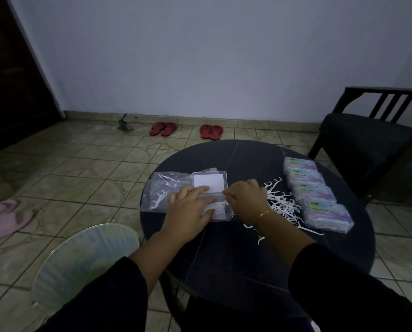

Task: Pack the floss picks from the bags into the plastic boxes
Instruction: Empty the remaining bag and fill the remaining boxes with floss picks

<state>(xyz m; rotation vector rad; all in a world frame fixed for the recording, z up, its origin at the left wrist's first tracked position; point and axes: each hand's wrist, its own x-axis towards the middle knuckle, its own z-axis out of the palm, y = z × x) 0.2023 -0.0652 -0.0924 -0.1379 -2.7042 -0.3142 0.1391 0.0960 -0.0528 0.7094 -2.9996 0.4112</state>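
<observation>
**Filling the open box, one pick at a time**

The right hand (pixel 244 196) has its grip curled, thumb and forefinger seemingly pinching a thin white floss pick at the right edge of the clear hinged plastic box (pixel 211 195); the pick itself is too small to make out surely. The left hand (pixel 190 209) lies flat with straight fingers, pressing the box's lower tray, where white picks already lie. The lid stands open behind. Left of the box lies a clear plastic bag (pixel 163 191) with a few picks inside; right of it, a loose heap of white floss picks (pixel 283 204), then four filled, closed boxes (pixel 317 192) in a row on the dark round bench (pixel 248 159).

This looks like mid-fill. Next, lay the pick flat, aligned with the others.
</observation>
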